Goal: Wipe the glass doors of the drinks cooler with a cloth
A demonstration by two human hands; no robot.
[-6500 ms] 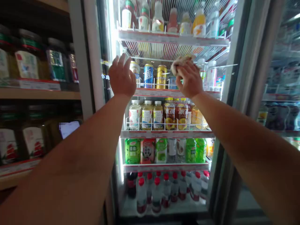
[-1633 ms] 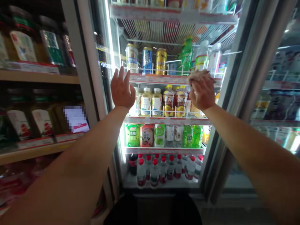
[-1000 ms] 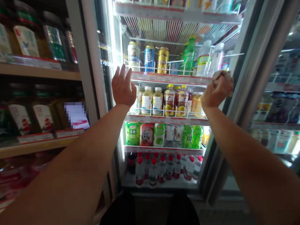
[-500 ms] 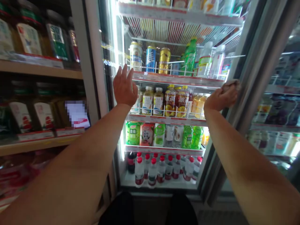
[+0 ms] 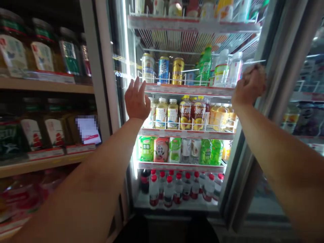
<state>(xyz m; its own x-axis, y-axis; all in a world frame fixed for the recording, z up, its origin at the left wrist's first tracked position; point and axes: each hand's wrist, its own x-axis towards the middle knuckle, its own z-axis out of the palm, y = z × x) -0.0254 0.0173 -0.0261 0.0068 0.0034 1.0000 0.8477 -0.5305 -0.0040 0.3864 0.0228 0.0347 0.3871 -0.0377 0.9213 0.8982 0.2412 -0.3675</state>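
Observation:
My left hand (image 5: 137,101) is raised before the left side of a lit drinks fridge, fingers stretched upward and apart, with nothing in it. It appears to rest flat against the fridge's glass door (image 5: 172,91); faint reflections show on the pane. My right hand (image 5: 249,86) is closed around a crumpled greyish cloth (image 5: 254,70), partly hidden by the fingers. The cloth is at the right side of the door, by the metal frame (image 5: 283,64). Behind the glass, cans (image 5: 163,70) stand on a wire shelf, with bottles (image 5: 185,113) on the shelf below.
Green and red drinks packs (image 5: 161,149) and red-capped bottles (image 5: 169,191) fill the lower fridge levels. At left, wooden shelves (image 5: 48,85) hold large bottles, and a phone-like screen (image 5: 88,130) leans there. Another fridge (image 5: 303,118) stands at right.
My right hand has moved up and to the right with the cloth. My left hand keeps about the same place on the door while the whole view has shifted slightly.

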